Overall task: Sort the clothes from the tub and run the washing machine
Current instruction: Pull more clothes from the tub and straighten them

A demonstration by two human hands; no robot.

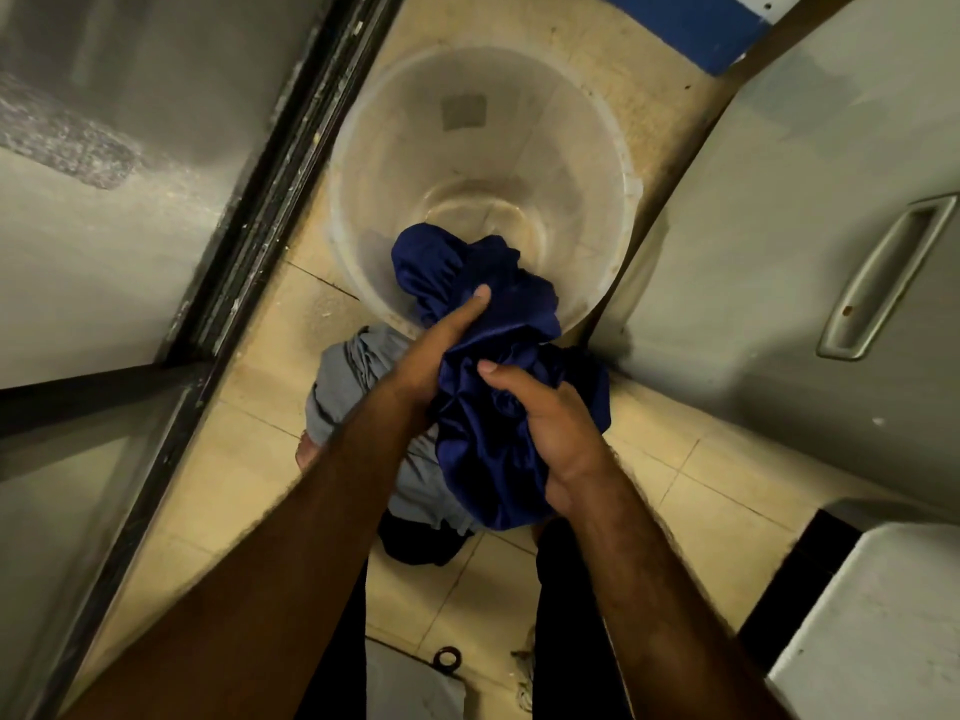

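A round translucent tub stands on the tiled floor in the upper middle of the frame. Its bottom shows bare on the far side, and the upper end of a blue garment hangs in over its near rim. The rest of the garment is bunched up between both hands in the centre of the frame.

The left hand grips the bundle from the left, one of its fingers lying straight along the top of the cloth and the others buried in the folds. The right hand has its fingers curled round the lower right of the bundle, thumb pressed on top.

Both forearms reach in from the bottom corners and meet at the garment.

A grey cloth lies on the floor just below the tub, with a dark cloth under its lower edge. A white appliance with a recessed handle fills the right side.
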